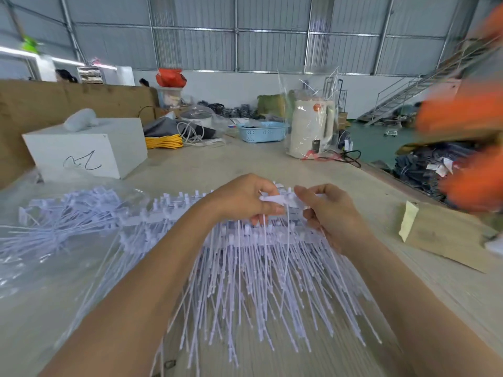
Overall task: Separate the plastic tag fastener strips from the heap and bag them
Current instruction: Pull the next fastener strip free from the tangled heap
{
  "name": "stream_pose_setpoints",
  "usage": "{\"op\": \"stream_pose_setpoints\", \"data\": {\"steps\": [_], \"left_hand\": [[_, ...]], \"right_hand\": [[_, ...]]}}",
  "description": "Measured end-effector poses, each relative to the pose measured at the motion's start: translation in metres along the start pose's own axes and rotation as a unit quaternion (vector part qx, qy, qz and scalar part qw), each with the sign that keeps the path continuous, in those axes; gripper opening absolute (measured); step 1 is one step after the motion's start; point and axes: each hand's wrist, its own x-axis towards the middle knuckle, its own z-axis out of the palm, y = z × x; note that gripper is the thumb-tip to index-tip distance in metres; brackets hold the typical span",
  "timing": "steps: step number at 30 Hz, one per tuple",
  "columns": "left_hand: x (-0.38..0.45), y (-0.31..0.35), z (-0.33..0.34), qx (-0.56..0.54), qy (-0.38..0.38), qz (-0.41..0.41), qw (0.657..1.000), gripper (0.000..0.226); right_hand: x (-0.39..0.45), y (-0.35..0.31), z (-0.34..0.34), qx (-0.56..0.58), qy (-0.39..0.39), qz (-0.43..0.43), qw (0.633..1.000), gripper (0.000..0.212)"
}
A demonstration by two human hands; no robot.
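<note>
A heap of white plastic tag fastener strips [245,270] lies on the table in front of me, their thin tails fanning toward me. My left hand [242,198] and my right hand [330,213] meet over the heap's far edge. Both pinch the head end of one fastener strip [275,199] between thumb and fingers, and its tails hang down. At the left, a clear plastic bag [54,257] lies flat with more fastener strips [70,213] inside it.
A white box [89,148] stands at the back left, with a cardboard wall behind it. A yellow cord coil [163,142], a blue basket [261,131] and a wrapped white kettle [311,129] stand further back. A cardboard piece [446,238] lies at the right, near the table edge.
</note>
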Motion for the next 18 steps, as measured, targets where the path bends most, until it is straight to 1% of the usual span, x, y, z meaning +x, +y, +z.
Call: {"op": "stream_pose_setpoints", "data": {"steps": [1,4,6,10,12,14,18], "left_hand": [[0.0,0.0,-0.001,0.0,0.01,0.004,1.0,0.014],[0.003,-0.001,0.001,0.005,0.017,0.022,1.0,0.015],[0.004,-0.003,0.003,0.005,0.016,0.031,0.999,0.018],[0.005,-0.007,0.006,-0.001,0.012,0.035,0.999,0.025],[0.003,-0.008,0.005,-0.017,-0.002,0.024,1.0,0.019],[0.001,-0.007,0.005,-0.043,-0.021,0.006,0.999,0.009],[0.002,-0.004,0.006,-0.07,-0.011,-0.016,0.997,0.022]], "right_hand": [[-0.001,0.0,0.001,0.008,-0.015,0.008,1.0,0.032],[-0.004,0.002,0.004,0.046,-0.096,0.027,0.994,0.047],[-0.004,0.005,0.006,0.059,-0.131,0.02,0.989,0.047],[-0.001,0.01,0.007,0.039,-0.137,0.002,0.99,0.037],[0.001,0.012,0.006,0.042,-0.141,0.011,0.989,0.025],[0.002,0.012,0.005,0.048,-0.136,0.02,0.989,0.016],[0.004,0.012,0.006,0.046,-0.121,-0.002,0.992,0.011]]}}
